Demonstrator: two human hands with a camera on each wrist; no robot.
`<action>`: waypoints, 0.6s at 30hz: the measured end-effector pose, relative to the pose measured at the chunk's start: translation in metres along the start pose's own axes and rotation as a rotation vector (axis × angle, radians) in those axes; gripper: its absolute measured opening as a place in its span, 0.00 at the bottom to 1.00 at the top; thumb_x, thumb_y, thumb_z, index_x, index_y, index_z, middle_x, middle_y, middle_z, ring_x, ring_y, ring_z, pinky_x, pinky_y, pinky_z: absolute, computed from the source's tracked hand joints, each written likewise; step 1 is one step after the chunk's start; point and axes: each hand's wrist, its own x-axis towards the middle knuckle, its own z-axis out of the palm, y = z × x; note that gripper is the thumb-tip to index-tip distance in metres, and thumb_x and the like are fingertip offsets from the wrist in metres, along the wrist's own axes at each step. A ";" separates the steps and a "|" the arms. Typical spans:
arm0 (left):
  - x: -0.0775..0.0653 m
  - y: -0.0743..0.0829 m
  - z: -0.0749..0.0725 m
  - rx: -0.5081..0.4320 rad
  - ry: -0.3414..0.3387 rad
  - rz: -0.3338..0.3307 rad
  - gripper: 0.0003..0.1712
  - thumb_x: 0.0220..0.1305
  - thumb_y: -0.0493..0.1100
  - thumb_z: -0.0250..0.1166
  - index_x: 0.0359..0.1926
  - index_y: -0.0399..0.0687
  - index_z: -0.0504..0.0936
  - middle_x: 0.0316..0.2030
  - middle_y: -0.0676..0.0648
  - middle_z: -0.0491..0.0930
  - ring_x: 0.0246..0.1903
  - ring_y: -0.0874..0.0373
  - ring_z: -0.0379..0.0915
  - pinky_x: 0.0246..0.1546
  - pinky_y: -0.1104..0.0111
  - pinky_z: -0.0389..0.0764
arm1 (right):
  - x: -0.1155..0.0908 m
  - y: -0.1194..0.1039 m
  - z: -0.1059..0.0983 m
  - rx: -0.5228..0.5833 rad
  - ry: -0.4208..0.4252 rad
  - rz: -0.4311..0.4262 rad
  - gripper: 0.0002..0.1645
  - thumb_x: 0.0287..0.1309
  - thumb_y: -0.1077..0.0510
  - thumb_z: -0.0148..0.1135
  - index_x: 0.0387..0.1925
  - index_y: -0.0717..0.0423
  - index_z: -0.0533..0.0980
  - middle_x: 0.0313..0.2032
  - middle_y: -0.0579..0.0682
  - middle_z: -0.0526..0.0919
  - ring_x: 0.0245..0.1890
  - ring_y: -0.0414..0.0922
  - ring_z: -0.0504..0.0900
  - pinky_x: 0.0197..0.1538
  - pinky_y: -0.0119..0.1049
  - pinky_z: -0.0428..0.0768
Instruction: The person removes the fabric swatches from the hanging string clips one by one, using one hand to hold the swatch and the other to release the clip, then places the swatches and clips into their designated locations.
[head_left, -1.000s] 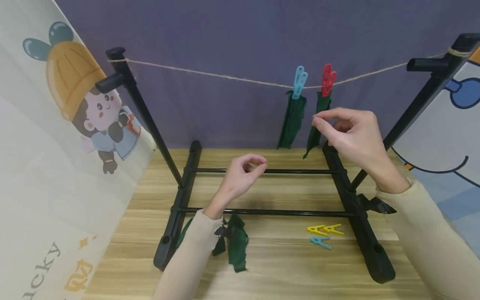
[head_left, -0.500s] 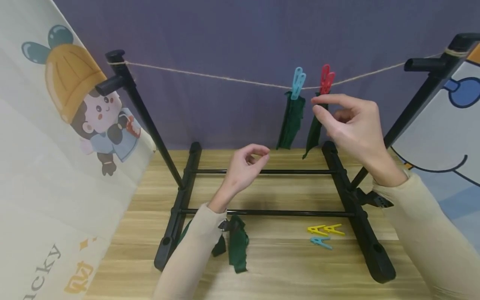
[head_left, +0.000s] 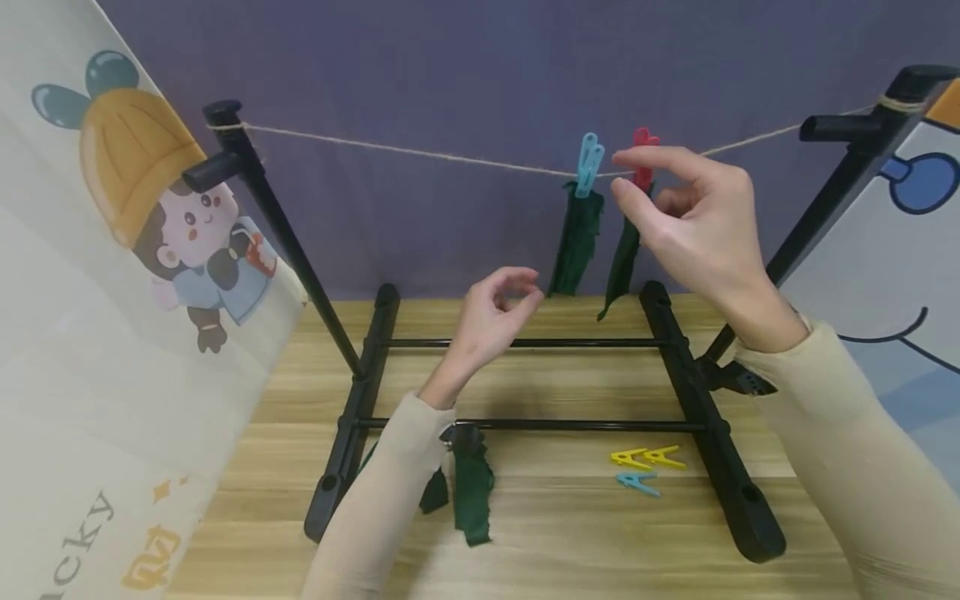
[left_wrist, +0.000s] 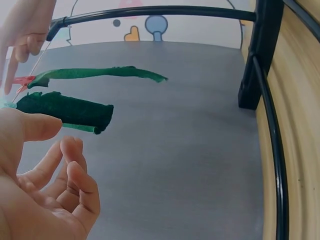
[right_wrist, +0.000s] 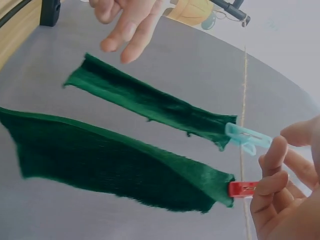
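Two dark green cloth strips hang from a string: one by a blue clothespin, the other by a red clothespin. My right hand is up at the string, thumb and index finger apart with nothing between them; it partly covers the red clothespin in the head view. In the right wrist view its fingertips lie close to the blue clothespin. Lower and further left, my left hand hovers with loosely bent fingers and holds nothing. The left wrist view shows it just below the nearer green strip.
A black rack carries the string between its two uprights. More green cloth strips lie on the wooden table, partly under the left forearm. Two yellow clothespins and a blue one lie by the rack's right foot.
My right hand has risen from beside the red-pinned strip to the clothespins' height. The left hand has moved slightly up and its fingers have spread a little. The strips still hang in place.
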 end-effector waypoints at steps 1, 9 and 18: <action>0.001 0.001 0.000 -0.002 -0.002 0.002 0.16 0.75 0.44 0.66 0.61 0.48 0.84 0.51 0.45 0.88 0.26 0.56 0.76 0.27 0.69 0.75 | 0.002 -0.003 0.000 -0.010 0.000 -0.008 0.18 0.70 0.58 0.69 0.59 0.51 0.86 0.17 0.38 0.74 0.07 0.37 0.58 0.15 0.32 0.55; 0.007 0.013 0.001 0.001 -0.022 -0.010 0.21 0.77 0.50 0.65 0.66 0.53 0.83 0.60 0.48 0.86 0.26 0.58 0.75 0.26 0.67 0.74 | 0.014 -0.020 0.002 -0.084 -0.044 0.023 0.22 0.77 0.55 0.59 0.68 0.45 0.81 0.33 0.36 0.76 0.11 0.32 0.73 0.14 0.29 0.58; 0.012 0.026 0.006 -0.051 -0.052 0.047 0.23 0.79 0.50 0.63 0.70 0.53 0.81 0.63 0.50 0.84 0.27 0.58 0.79 0.27 0.65 0.77 | 0.025 -0.031 0.000 -0.274 -0.242 0.039 0.32 0.81 0.48 0.49 0.81 0.41 0.64 0.51 0.50 0.82 0.20 0.39 0.76 0.22 0.33 0.65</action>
